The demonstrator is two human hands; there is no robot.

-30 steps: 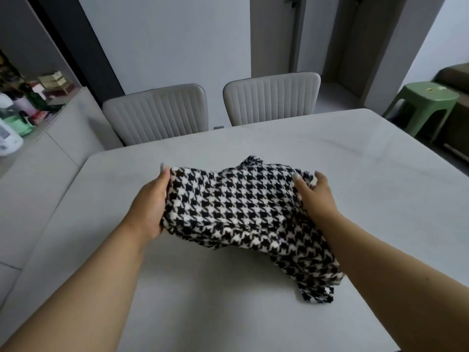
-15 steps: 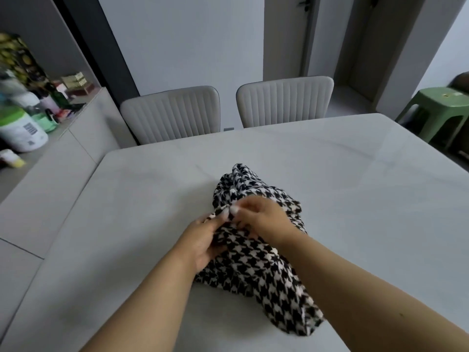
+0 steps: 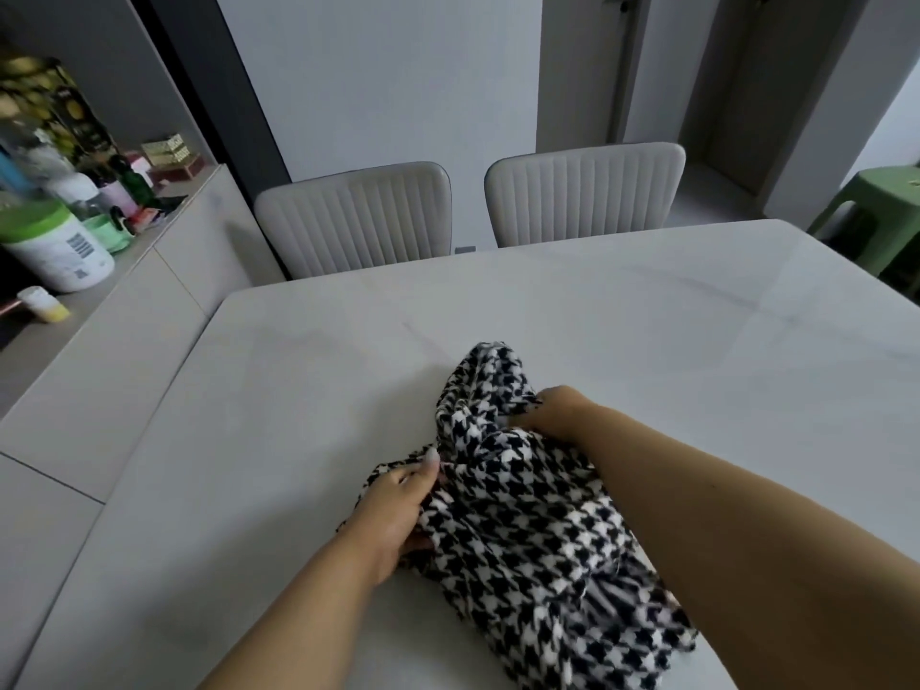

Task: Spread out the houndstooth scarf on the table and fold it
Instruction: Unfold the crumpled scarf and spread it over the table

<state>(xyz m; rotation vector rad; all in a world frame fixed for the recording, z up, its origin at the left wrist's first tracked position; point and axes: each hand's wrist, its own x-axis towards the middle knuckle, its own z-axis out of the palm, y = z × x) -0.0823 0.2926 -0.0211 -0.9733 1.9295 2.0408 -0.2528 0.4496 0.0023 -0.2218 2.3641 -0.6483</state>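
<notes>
From my head camera, the scarf [image 3: 527,510] lies bunched on the table [image 3: 279,440]. My left hand [image 3: 393,515] pinches its near-left edge; my right hand [image 3: 560,413] grips a fold farther back, fingers clenched in the cloth.

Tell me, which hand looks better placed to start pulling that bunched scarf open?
Probably the left hand: it pinches the houndstooth scarf at its near-left edge, with bare table beside it. The right hand is buried in the folds.
</notes>
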